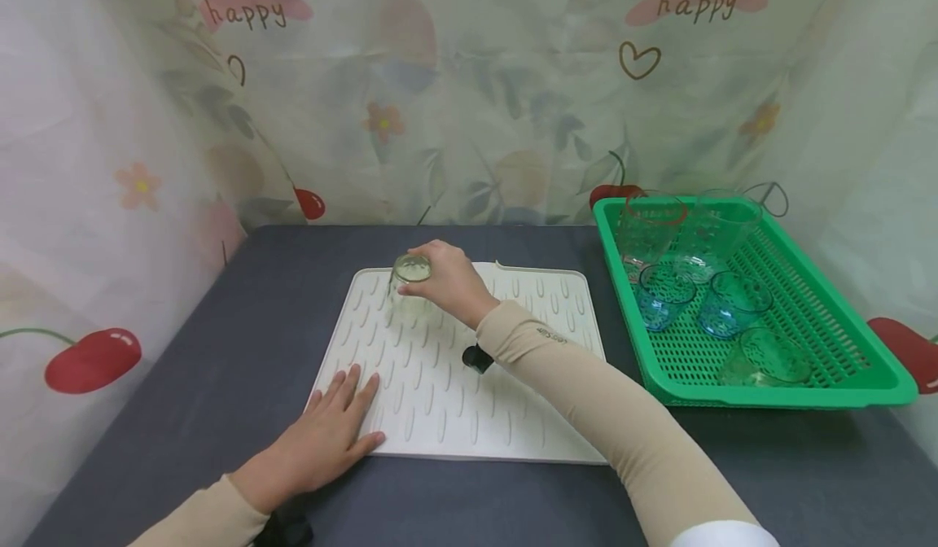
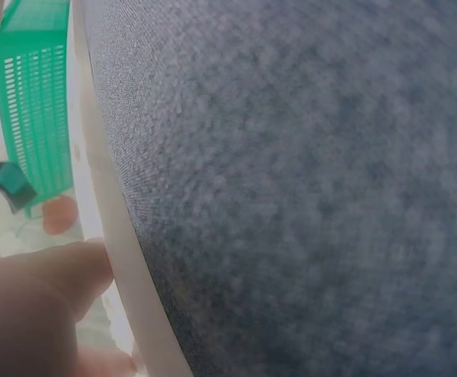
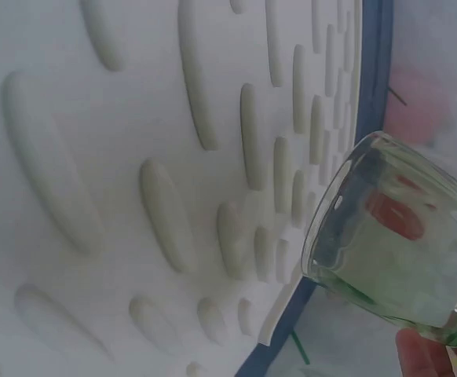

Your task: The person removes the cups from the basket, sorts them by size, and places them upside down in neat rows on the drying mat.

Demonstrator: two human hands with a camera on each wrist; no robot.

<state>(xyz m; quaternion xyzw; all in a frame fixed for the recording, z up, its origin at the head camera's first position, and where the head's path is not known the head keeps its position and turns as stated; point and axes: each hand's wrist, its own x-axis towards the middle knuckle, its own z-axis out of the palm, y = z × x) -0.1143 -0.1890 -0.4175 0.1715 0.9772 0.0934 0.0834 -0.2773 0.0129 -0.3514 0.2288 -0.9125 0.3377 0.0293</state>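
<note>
My right hand (image 1: 458, 285) grips a clear, green-tinted glass (image 1: 412, 269) near its base. In the right wrist view the glass (image 3: 397, 243) is tilted, its wide rim close to the white mat; whether the rim touches the mat cannot be told. This is at the far left corner of the ribbed mat (image 1: 440, 417). My left hand (image 1: 326, 433) rests on the mat's near left edge with its fingers straight and spread. The left wrist view shows part of that hand (image 2: 32, 302) against the mat's pale edge.
On the right stands a green basket (image 1: 857, 307). It holds a tall red-rimmed glass (image 1: 645, 234), a tall clear glass (image 1: 714, 234), two blue glasses (image 1: 733, 307) and a clear tumbler (image 1: 765, 360). Dark cloth (image 1: 242, 343) covers the table, and a patterned curtain (image 1: 469, 83) hangs behind it.
</note>
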